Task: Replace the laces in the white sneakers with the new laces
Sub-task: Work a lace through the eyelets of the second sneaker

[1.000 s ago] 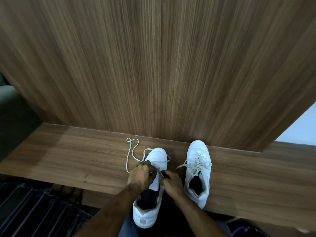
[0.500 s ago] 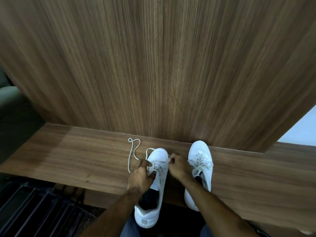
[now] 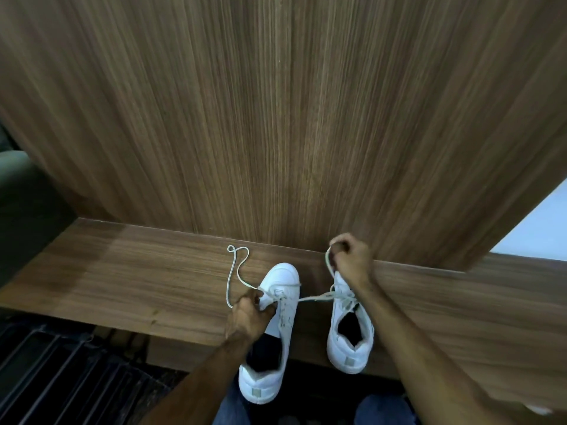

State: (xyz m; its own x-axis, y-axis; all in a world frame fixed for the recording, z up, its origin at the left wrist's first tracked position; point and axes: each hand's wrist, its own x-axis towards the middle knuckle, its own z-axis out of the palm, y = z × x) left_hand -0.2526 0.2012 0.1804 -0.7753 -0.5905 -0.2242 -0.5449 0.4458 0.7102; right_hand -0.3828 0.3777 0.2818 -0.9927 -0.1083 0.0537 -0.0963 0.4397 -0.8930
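2 hands grip: left hand [image 3: 250, 314] pinches the lace [image 3: 233, 271] at the left sneaker [image 3: 276, 305]; right hand [image 3: 349, 259] pulls its other end. Draw evenly, steadying the shoe.

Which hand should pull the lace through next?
Probably the right hand: it pinches the lace above the sneakers, raised with room to pull. The left hand grips the left sneaker, steadying it.
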